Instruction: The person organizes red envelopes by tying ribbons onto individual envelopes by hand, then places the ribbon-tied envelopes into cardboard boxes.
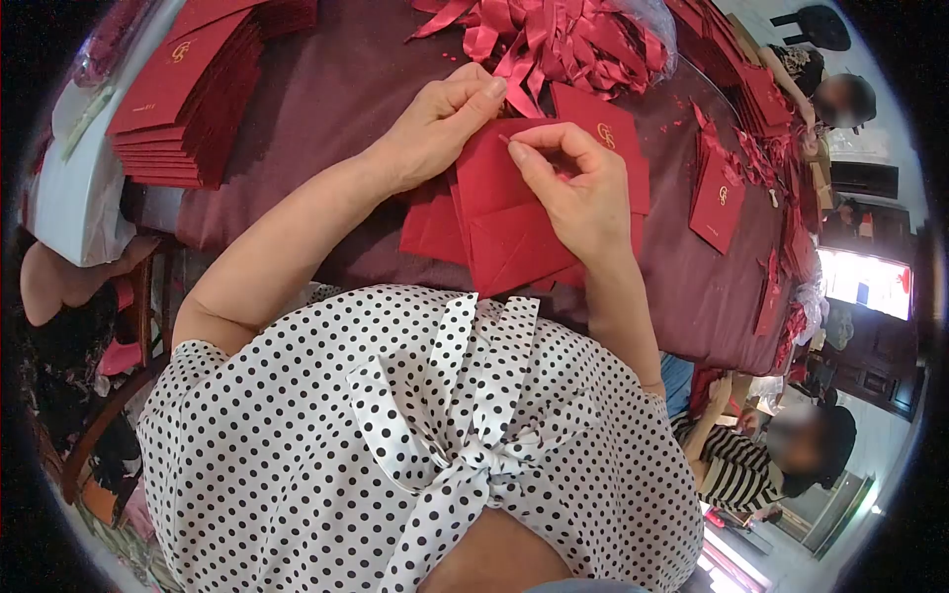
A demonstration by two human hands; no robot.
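Note:
A red paper bag [504,232] lies in front of me with its folded bottom toward my body, on top of other red bags [432,229]. My left hand [445,124] is closed in a pinch by the bag's upper left corner; what its fingertips hold is too small to make out. At the bag's upper edge my right hand [583,188] pinches what looks like the end of a thin red ribbon [504,137]. Just beyond both hands is a heap of shiny red ribbons [563,44]. A gold-printed red bag [603,133] lies partly behind my right hand.
A tall stack of red bags [188,89] with gold print stands at the left. Farther right on the dark red tablecloth [326,89] lies a bag with ribbon [719,198]. Two people [736,465] [806,74] sit along the right; another person's arm [49,282] shows at left.

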